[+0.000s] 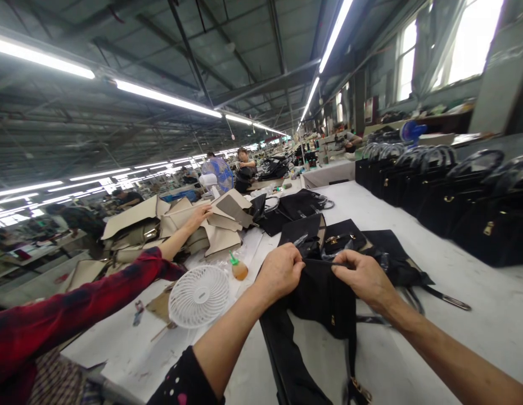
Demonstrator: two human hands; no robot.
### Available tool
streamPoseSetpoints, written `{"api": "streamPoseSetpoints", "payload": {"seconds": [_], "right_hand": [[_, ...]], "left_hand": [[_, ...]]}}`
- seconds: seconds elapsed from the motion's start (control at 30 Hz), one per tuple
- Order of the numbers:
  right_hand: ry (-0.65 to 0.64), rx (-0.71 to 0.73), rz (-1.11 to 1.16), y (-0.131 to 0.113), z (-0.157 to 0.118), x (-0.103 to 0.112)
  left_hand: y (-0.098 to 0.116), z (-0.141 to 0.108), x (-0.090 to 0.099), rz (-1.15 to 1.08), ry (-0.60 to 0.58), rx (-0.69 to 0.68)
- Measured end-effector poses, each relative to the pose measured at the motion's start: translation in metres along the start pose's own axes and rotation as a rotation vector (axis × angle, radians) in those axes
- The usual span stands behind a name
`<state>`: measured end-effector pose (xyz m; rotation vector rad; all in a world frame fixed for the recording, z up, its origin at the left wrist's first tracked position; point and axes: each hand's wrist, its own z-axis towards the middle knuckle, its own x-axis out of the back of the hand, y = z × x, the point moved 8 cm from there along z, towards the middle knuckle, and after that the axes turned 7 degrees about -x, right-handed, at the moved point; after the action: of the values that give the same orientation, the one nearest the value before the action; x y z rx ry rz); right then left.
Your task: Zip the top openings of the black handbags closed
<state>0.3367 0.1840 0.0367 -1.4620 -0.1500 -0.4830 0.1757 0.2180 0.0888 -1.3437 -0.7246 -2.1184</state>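
Observation:
Between my two hands hangs a black handbag (318,295), its top edge pinched on both sides. My left hand (282,269) has its fingers closed on the edge at the left. At the right, my right hand (363,275) grips the same edge between thumb and fingers. A small gold zipper pull (333,320) shows on the bag's face, and a strap with a metal buckle (359,388) dangles below. Just beyond my hands lie more black bag pieces (343,239), one with gold hardware.
Finished black handbags (447,197) stand in a row on the right of the white table (476,315). A white fan (199,297) and a small bottle (239,269) with a green tip are on the left. A co-worker's red plaid sleeve (88,301) reaches toward beige bag pieces (221,219).

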Motion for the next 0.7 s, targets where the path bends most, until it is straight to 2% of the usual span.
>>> {"api": "streamPoseSetpoints", "payload": {"seconds": [0.1, 0.33, 0.5, 0.7], "right_hand": [[0.016, -0.007, -0.036, 0.001, 0.005, -0.001], [-0.176, 0.104, -0.132, -0.020, 0.017, -0.017], [-0.097, 0.115, -0.316, -0.028, 0.023, -0.018], [-0.121, 0.245, -0.475, -0.040, 0.028, -0.037]], "left_hand": [[-0.001, 0.001, 0.000, 0.007, -0.016, 0.034], [-0.006, -0.001, 0.000, -0.004, 0.006, 0.052], [-0.009, -0.002, 0.001, 0.007, -0.002, 0.092], [-0.010, -0.003, 0.004, 0.006, 0.003, 0.101]]}}
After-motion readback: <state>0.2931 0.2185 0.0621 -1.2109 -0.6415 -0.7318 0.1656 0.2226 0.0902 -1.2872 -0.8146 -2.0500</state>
